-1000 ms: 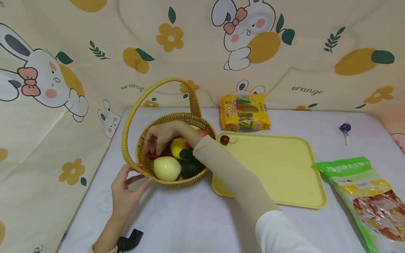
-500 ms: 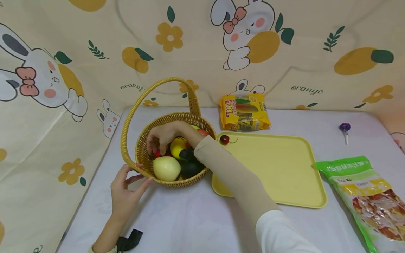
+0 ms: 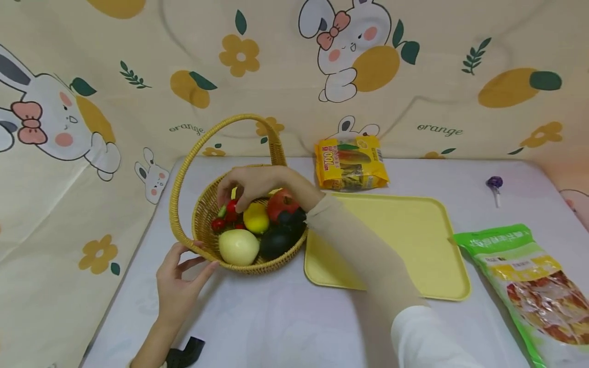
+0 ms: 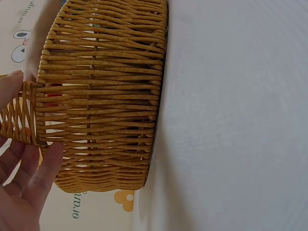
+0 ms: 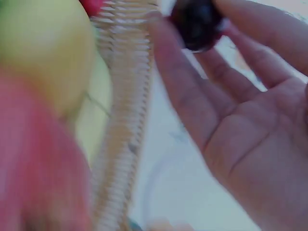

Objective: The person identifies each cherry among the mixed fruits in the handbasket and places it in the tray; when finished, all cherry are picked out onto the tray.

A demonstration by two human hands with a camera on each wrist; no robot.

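My left hand grips the woven basket where its tall handle meets the near-left rim. In the left wrist view, thumb and fingers lie on either side of the handle's foot. My right hand is over the basket's far left part, fingers pointing down. Seen from the right wrist, it pinches a dark red, round cherry between thumb and fingertips. Below it in the head view are red fruit, a yellow lemon, a pale pear-like fruit, a dark oval fruit and a pomegranate.
A yellow tray lies right of the basket, partly under my right forearm. Behind it stands a yellow snack packet. A purple lollipop and a green-topped bag lie further right. Printed cloth hangs behind.
My right hand has risen and shifted back within the basket, uncovering red fruit and the pomegranate. The forearm now hides the cherry seen earlier on the tray. My left hand keeps its grip.
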